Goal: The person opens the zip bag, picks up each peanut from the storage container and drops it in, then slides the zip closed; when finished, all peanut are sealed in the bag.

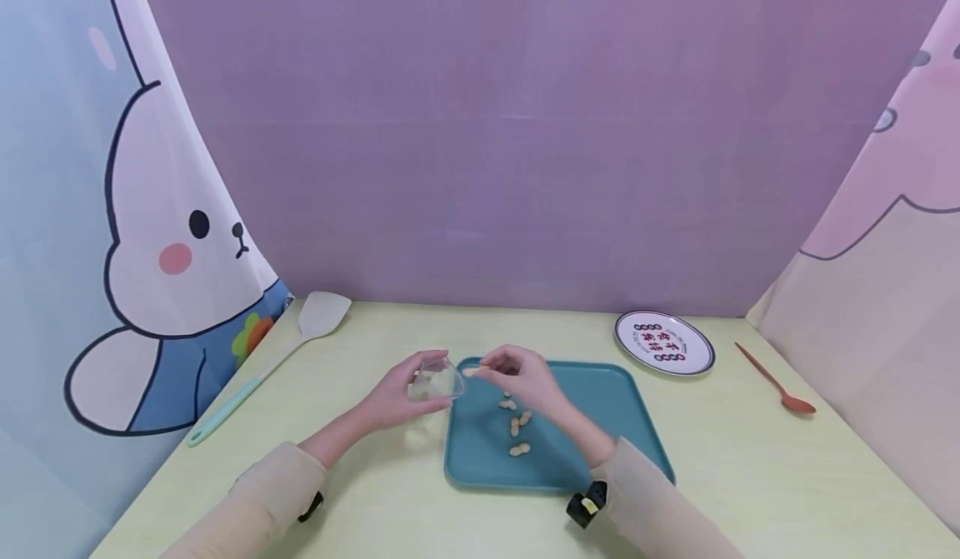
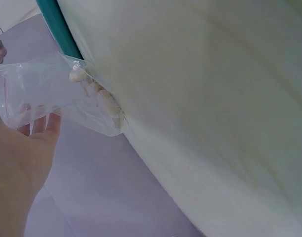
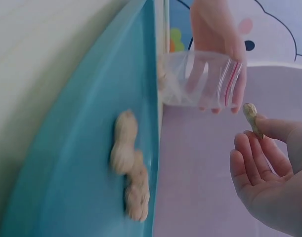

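Observation:
My left hand (image 1: 397,392) grips a clear zip bag (image 1: 437,381) by its sides, its mouth turned toward the right hand. In the left wrist view several peanuts (image 2: 99,94) lie at the bottom of the bag. Between thumb and fingertips my right hand (image 1: 525,378) pinches one peanut (image 3: 250,117) in its shell, close to the red-striped zip edge of the bag. Below that hand, a teal tray (image 1: 607,426) carries several more unshelled peanuts (image 1: 520,450), and the bag hangs by the tray's left rim.
A spatula (image 1: 322,316) with a pale green handle lies at the left of the pale yellow table (image 1: 397,492). At the back right is a white plate (image 1: 664,343) with red print, and beyond it a red-brown spoon (image 1: 795,405). Cloth curtains (image 1: 480,142) enclose the table.

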Motion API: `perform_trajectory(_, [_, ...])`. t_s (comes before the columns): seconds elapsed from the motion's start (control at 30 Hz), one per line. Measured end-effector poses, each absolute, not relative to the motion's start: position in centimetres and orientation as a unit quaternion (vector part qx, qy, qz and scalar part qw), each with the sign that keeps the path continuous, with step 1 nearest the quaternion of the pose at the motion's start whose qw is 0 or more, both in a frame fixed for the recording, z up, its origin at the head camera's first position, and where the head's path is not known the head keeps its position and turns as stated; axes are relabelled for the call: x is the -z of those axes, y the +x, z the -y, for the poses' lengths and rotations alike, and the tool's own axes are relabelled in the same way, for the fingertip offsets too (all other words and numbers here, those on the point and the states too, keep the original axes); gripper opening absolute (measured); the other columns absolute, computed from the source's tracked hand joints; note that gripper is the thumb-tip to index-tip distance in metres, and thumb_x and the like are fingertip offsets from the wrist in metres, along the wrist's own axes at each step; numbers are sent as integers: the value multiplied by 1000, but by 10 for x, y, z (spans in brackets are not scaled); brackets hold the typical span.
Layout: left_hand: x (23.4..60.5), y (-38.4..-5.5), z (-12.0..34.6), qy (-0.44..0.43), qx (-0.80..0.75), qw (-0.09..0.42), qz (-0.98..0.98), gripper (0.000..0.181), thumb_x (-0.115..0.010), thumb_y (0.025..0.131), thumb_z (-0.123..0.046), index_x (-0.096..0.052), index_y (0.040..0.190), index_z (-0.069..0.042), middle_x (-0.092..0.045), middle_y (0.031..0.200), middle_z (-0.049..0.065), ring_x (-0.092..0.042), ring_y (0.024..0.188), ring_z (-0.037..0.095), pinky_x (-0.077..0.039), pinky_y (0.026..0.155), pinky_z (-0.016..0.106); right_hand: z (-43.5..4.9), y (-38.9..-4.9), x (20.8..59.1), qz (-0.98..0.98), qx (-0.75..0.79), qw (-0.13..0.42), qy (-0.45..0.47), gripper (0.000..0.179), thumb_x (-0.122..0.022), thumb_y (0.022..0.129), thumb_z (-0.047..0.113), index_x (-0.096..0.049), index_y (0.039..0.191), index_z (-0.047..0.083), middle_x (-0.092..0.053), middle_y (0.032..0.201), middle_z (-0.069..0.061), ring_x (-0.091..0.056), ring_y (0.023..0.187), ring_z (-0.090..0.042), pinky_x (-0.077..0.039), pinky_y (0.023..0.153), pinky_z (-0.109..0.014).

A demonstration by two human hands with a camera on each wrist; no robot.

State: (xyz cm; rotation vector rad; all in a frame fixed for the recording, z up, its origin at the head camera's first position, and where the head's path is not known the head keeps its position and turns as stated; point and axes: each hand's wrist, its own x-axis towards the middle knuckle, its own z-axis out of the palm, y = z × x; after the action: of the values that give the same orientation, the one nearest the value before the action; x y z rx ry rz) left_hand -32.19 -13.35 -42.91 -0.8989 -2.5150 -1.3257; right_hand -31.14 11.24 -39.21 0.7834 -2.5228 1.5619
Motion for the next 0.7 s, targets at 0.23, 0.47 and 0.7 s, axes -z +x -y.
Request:
perform_trajectory(0.23, [430,-321,134,-297,442,88,842,68,-78,76,-31,-47,134,-13,-59,126,2,-54,116,20,-47,89,39,-88,-299,377,812,-514,24,277,23,-64,89,18,-65,104,0,-67,94,-14,-63,85,-27,-50,71,-24])
perform_trajectory(0.47, [429,-321,135,-299,451,82,837,68,-77,77,-34,-47,135,-13,-57,128,4,-54,116,21,-48,89,47,-76,-298,374,809,-519,16,275,23,-65,88,15,-65,107,1,-67,95,-13,-63,85,-30,-50,69,-22])
perform_trajectory(0.7, [429,-322,135,-301,457,75,834,68,-77,78,-32,-46,135,-13,-57,128,6,-53,116,23,-46,89,53,-73,-306,384,812,-514,15,278,23,-66,88,19,-66,107,6,-67,92,-6,-63,82,-22,-50,68,-23])
